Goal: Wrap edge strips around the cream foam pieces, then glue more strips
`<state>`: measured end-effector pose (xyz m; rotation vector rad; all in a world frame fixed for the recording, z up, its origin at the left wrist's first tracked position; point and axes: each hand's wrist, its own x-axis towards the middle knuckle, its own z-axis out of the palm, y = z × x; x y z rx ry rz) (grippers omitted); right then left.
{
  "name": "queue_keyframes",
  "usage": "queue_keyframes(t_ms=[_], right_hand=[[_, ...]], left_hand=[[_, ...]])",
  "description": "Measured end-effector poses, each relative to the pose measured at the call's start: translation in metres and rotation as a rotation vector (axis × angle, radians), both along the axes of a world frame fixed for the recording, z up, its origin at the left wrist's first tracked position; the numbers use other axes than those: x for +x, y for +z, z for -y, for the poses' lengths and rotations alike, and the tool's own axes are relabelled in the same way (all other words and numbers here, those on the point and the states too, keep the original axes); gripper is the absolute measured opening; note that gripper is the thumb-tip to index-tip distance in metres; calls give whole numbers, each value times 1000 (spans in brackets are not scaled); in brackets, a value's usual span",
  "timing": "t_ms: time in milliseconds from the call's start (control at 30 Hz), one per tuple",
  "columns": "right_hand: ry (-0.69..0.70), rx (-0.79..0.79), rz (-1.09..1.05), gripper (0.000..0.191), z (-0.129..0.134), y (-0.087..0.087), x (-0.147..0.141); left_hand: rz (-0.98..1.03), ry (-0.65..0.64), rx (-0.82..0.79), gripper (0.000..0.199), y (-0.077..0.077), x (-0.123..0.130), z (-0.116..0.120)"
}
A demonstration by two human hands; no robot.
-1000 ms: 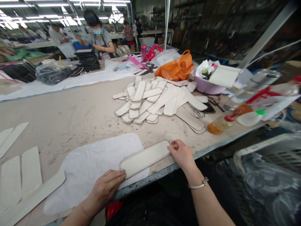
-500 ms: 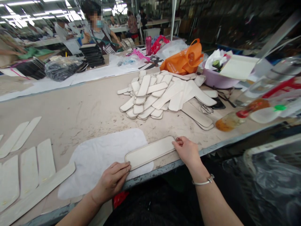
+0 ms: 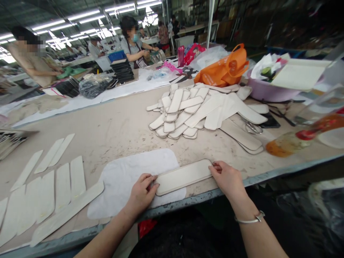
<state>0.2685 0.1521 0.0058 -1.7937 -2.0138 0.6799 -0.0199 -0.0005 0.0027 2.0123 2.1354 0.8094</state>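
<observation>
While both hands are on it, the pale strip with rounded corners lies low near the front edge of the desk (image 3: 115, 120); take the pale strip (image 3: 184, 176) as clock centre, 12 being the far side. Left hand (image 3: 143, 191): thumb and fingers closed on the end between 8 and 9 o'clock. Right hand (image 3: 228, 178): fingertips pinching the end between 2 and 3, near the far corner. Hands well apart, strip spanning them. White cloth (image 3: 118, 175) sits under the left part; the right end reaches past it. Dark line round the rim; one layer or two, can't tell.

Handling, judged by eye: light, thin, fairly stiff but probably bendable lengthwise, not fragile. Smooth face may slide on the cloth. Best hold is the short ends, by rim or corners, as here; keep fingers off the pale face, which likely marks easily.

Around: heap of similar strips (image 3: 185, 116) at 12, loose pale pieces (image 3: 62, 186) at 9, set roughly side by side. Orange bag (image 3: 217, 71) at 1, purple basin (image 3: 271, 91) at 2, bottle with orange contents (image 3: 286, 144) between 2 and 3, blurred. Co-worker (image 3: 133, 50) at 11, well back.
</observation>
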Motion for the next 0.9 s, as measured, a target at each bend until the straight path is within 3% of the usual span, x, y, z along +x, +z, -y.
queue_keyframes(t_ms=[167, 300, 500, 733, 833, 900], right_hand=[[-1, -7, -16, 19, 0, 2, 0], [-14, -12, -48, 14, 1, 6, -2], [1, 22, 43, 14, 6, 12, -5], [-64, 139, 62, 33, 6, 13, 5], [36, 251, -33, 37, 18, 15, -5], [224, 331, -84, 49, 35, 18, -23]], left_hand=[[7, 0, -9, 25, -2, -2, 1], [18, -87, 42, 22, -3, -2, 1], [-24, -131, 109, 22, -5, -2, 0], [-55, -133, 166, 23, -2, 2, -1], [-59, -130, 187, 24, -1, 3, -1], [-65, -131, 195, 24, -3, 3, 0]])
